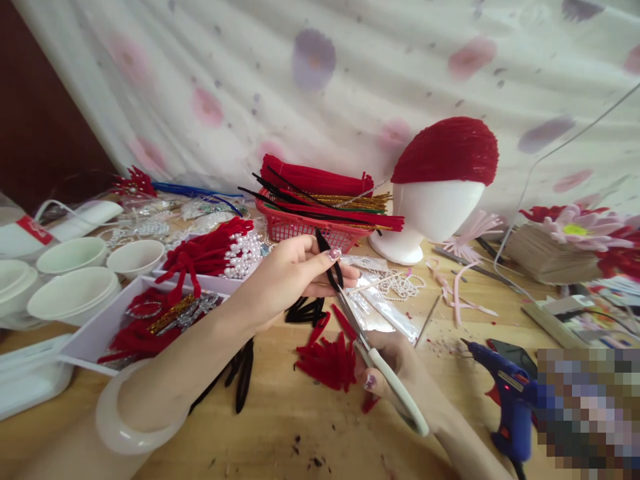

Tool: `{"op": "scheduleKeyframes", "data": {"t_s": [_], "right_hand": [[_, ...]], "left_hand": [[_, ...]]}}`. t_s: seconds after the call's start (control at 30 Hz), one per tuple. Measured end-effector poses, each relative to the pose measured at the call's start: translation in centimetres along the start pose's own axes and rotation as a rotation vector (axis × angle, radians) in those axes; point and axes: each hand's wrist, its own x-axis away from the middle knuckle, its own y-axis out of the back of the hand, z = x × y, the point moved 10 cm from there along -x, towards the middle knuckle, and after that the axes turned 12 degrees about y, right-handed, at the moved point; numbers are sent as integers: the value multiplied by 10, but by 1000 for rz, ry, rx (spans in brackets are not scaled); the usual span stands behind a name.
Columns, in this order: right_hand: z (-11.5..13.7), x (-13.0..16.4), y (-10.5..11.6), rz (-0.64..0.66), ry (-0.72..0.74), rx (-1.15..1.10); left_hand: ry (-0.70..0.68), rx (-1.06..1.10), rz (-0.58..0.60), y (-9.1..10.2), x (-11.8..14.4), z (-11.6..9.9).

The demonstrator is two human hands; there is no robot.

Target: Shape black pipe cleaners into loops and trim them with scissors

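On the far left of the wooden table [280, 433], white bowls [75, 293] sit close together, with a clear plastic tray [35, 377] nearer. Next to them is a white box [90, 333] with fuzzy red sticks [130, 340] and shiny gold and silver bits in it. Just behind it lies a red bunch [205, 250] with white beads [243, 253] at its right end.

The left arm reaches over the box, wearing a pale bangle [107, 413]. The left hand [295, 270] pinches a black fuzzy strip [338, 275] between the thumb and fingers, in the middle of the scene, up above the table. More black strips [245, 380] lie below that arm. Farther back, a red basket [285, 223] is full of red, black and gold sticks.

A little pile of short red pieces [330, 360] lies below the hands. The right hand [400, 353] is curled around the white handles of the scissors [390, 381]. The blades point far and left, up to the low end of the black fuzzy strip. It is hard to tell if they touch it.

Farther back on the right stands a white foam head [420, 207] in a red cap [445, 153]. Pink strips [456, 293] lie nearer. At the near right is a blue glue gun [515, 400], and behind it are pink and red flowers [575, 230].
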Motion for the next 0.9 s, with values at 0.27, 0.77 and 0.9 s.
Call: {"op": "scheduleKeyframes", "data": {"t_s": [0.27,0.77,0.9], "right_hand": [[-5,1,-3,12,-36,-87],[-9,3,-6,20,-119,-119],[-12,3,-4,16,-139,-100]], "left_hand": [[112,-28,-35,-3,2,4],[76,-72,-61,1,-1,4],[91,-58,-84,2,0,4]]}}
